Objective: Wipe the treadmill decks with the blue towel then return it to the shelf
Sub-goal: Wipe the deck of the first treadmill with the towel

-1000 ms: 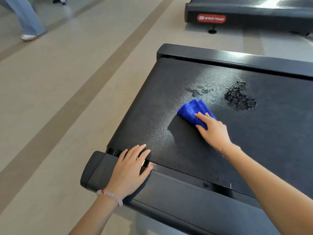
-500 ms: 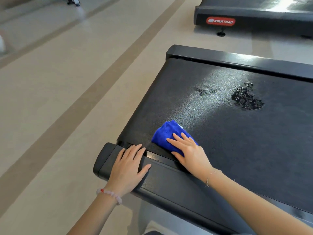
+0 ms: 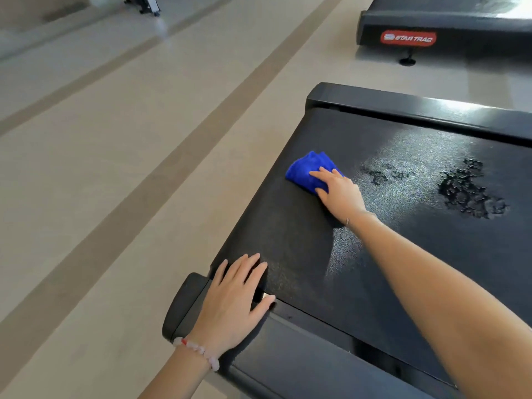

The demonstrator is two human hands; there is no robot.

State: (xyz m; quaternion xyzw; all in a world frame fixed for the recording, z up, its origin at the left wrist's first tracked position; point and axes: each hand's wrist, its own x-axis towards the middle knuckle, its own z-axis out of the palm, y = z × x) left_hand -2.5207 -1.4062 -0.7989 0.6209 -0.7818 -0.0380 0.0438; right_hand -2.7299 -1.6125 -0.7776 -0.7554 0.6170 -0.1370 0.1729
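Note:
A black treadmill deck (image 3: 403, 254) fills the right half of the view. My right hand (image 3: 339, 194) presses the folded blue towel (image 3: 308, 171) flat on the belt near its left end, fingers straight over the cloth. My left hand (image 3: 233, 306) rests flat on the near side rail (image 3: 302, 355), fingers spread and reaching onto the belt's corner. Two wet patches lie on the belt to the right of the towel: a faint one (image 3: 383, 174) and a darker beaded one (image 3: 469, 194).
A second treadmill (image 3: 443, 27) with a red STAR TRAC badge stands at the top right. Beige floor with darker stripes (image 3: 178, 174) runs along the left. The foot of another machine (image 3: 146, 5) shows at the top left.
My right hand slid the towel from mid-belt back to the near rail, then away again to the belt's left end. The left hand stayed on the rail.

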